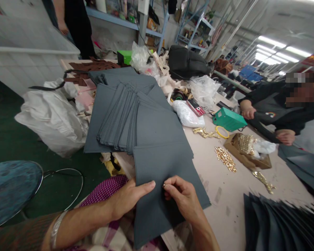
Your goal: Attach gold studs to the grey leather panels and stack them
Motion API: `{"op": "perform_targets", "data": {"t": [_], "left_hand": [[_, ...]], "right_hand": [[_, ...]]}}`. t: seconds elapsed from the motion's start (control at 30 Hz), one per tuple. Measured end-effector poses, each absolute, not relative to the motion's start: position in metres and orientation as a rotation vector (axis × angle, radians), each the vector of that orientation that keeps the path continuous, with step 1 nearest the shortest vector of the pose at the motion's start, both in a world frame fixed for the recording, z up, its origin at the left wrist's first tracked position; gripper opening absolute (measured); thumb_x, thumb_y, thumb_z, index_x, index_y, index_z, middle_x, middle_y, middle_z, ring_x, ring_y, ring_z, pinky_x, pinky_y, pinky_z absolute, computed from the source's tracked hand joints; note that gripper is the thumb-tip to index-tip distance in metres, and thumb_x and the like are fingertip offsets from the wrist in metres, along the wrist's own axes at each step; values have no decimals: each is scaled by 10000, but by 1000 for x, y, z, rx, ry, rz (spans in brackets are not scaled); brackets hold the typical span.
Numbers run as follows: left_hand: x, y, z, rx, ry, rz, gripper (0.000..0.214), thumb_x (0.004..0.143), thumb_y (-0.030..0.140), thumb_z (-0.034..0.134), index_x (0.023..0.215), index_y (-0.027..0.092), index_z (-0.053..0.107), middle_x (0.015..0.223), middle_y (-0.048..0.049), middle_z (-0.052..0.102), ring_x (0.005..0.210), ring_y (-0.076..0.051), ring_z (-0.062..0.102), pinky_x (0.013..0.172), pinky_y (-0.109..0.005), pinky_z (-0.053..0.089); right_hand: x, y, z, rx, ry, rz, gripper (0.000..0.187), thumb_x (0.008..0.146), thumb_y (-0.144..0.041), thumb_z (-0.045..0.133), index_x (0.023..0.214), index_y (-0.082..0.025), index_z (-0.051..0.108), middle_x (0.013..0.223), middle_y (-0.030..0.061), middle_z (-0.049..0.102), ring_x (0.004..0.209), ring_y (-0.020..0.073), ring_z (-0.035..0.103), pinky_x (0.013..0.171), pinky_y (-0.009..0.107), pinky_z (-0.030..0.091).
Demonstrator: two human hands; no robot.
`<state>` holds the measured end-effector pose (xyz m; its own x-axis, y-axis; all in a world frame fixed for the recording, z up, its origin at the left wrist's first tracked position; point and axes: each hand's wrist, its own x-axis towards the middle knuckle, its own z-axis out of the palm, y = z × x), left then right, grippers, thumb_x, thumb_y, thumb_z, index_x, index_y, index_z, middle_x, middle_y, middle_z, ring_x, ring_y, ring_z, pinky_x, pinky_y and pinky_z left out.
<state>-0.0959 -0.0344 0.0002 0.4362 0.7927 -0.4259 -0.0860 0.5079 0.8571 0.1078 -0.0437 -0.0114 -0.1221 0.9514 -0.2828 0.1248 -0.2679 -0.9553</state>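
Note:
A dark grey-blue panel with stitched edges (162, 164) lies at the table's near edge, overhanging toward my lap. My left hand (136, 195) grips its left edge, thumb on top and the fingers hidden underneath. Over the middle of the panel, my right hand (179, 195) pinches a small shiny metal piece (164, 185) between thumb and forefinger; its exact kind is too small to make out. Behind lies a fanned stack of similar grey panels (120, 118). To the right, a pile of small gold metal pieces (225, 159) rests on the table (211, 174).
A cardboard box (261, 162) holds gold chain. Near it are a green box-shaped device (229, 119), yellow ring (222, 131) and red phone (196, 107). More dark panels (274, 223) stand at right. A co-worker (274, 104) sits opposite. A white bag (52, 118) and stool (13, 191) are left.

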Motion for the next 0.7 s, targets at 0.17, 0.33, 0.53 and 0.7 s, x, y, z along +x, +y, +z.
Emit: {"op": "perform_targets", "data": {"t": [0.17, 0.33, 0.53, 0.7], "left_hand": [[-96, -32, 0, 903, 962, 662, 480, 841, 540, 634, 1143, 172, 699, 1071, -85, 750, 1074, -310, 648, 1025, -453, 472], [-94, -28, 1, 982, 970, 673, 463, 873, 526, 603, 1160, 175, 694, 1120, -77, 738, 1107, -299, 633, 1060, -438, 449], [-92, -27, -1, 1065, 940, 671, 484, 905, 513, 554, 1219, 161, 661, 1160, -79, 724, 1153, -292, 614, 1079, -427, 444], [-87, -24, 10, 1281, 942, 682, 442, 960, 475, 468, 1298, 226, 607, 1281, -37, 667, 1220, -261, 573, 1123, -402, 405]], "right_hand": [[104, -43, -10, -1417, -1245, 1453, 279, 819, -438, 717, 779, -165, 675, 644, -18, 603, 585, 110, 565, 573, 213, 483], [102, -41, -10, -1415, -1230, 1423, 263, 825, -418, 711, 771, -164, 664, 639, -21, 602, 577, 103, 570, 570, 203, 492], [98, -40, -16, -1410, -1158, 1416, 256, 783, -389, 731, 734, -172, 606, 585, -34, 587, 526, 101, 560, 529, 200, 471], [100, -39, -14, -1538, -1271, 1191, 237, 798, -371, 705, 719, -192, 570, 580, -44, 572, 516, 107, 526, 510, 205, 417]]}}
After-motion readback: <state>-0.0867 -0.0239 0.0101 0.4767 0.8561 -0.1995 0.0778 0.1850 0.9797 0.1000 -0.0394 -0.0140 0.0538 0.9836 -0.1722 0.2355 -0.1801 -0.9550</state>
